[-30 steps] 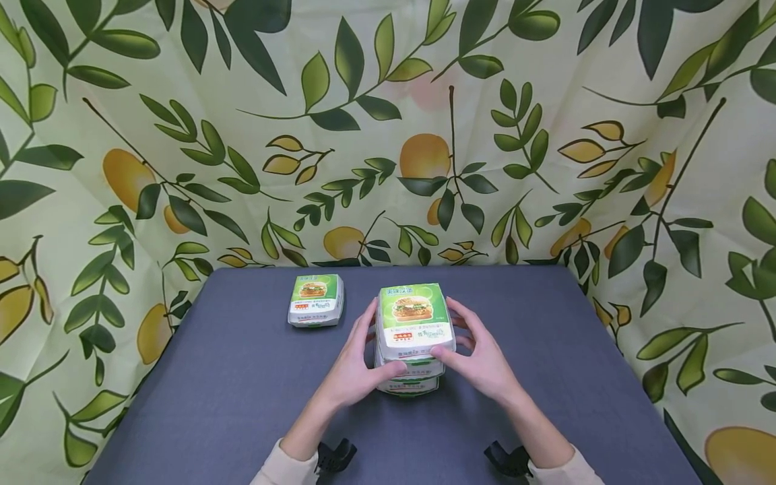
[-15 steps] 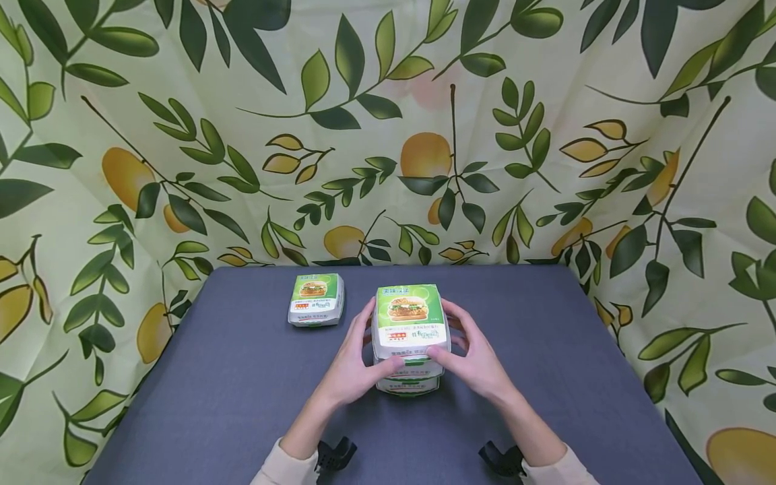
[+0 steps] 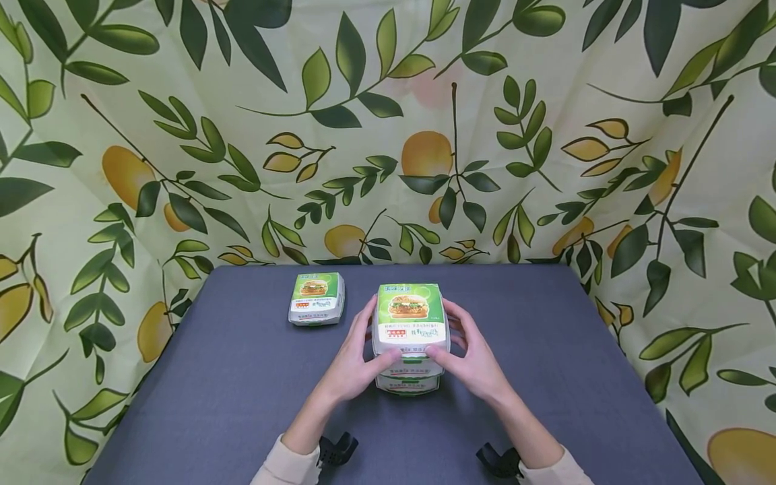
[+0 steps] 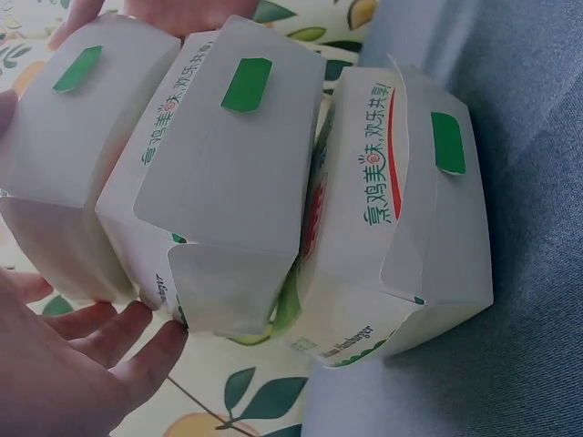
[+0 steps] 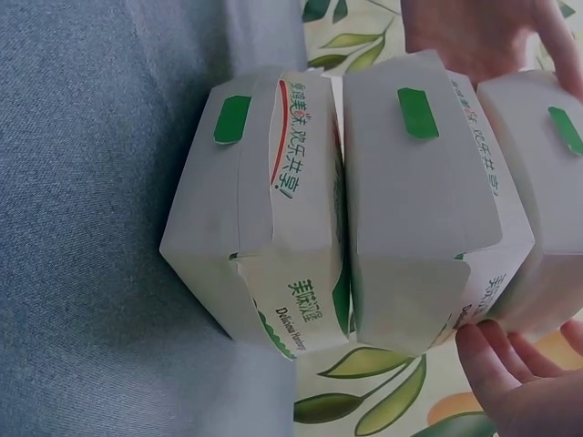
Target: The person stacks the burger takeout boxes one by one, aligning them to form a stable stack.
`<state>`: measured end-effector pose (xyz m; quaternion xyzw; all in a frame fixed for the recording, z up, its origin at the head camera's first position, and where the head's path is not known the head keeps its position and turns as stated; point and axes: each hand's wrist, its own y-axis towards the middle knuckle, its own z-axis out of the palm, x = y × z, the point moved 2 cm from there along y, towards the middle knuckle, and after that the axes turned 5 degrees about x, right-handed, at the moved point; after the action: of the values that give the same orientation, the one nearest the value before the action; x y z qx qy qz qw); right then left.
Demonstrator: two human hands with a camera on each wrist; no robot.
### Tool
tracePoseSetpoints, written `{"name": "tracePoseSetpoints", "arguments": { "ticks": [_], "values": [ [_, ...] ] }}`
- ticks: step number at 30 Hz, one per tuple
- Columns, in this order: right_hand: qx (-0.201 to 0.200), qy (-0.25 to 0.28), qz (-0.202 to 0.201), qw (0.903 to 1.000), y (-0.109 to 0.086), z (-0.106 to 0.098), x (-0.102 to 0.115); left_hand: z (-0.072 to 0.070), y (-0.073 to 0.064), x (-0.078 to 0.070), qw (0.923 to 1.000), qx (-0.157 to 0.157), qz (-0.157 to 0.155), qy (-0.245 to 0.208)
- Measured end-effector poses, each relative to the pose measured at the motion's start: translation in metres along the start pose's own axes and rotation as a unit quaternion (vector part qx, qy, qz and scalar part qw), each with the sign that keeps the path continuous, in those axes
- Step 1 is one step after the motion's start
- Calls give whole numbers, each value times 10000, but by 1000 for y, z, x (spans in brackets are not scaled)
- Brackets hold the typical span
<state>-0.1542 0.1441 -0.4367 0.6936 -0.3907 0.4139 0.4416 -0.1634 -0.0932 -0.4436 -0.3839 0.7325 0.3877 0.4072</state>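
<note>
Three burger boxes stand stacked near the middle of the table. The top burger box (image 3: 409, 313) has a green lid with a burger picture; my left hand (image 3: 353, 362) holds its left side and my right hand (image 3: 476, 358) its right side. Both thumbs lie at its front edge. Beneath it are the middle burger box (image 4: 241, 173) and the bottom burger box (image 5: 228, 191), which rests on the table. In the wrist views, fingertips of both hands reach down near the seam between the top and middle boxes. Green tabs show on the box fronts.
Another burger box (image 3: 315, 300) sits alone on the table at the back left. The dark blue tablecloth (image 3: 242, 377) covers the table. A leaf-and-fruit patterned curtain (image 3: 364, 135) rises behind and at both sides.
The top box has shifted slightly left, more squarely over the boxes below. My right hand moved left with it, and my left thumb moved slightly up its front.
</note>
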Motion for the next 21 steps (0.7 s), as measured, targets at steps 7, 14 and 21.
{"name": "tracePoseSetpoints", "arguments": {
  "ticks": [7,14,21],
  "values": [
    [-45,-42,-6,10000,1,1,2,-1,1,0,10000,-18,14,41],
    [-35,-54,32,10000,0,0,2,-2,1,-2,10000,26,-17,-10],
    [-12,-62,39,10000,-1,0,1,-4,1,-4,9999,67,-25,91]
  ]
}}
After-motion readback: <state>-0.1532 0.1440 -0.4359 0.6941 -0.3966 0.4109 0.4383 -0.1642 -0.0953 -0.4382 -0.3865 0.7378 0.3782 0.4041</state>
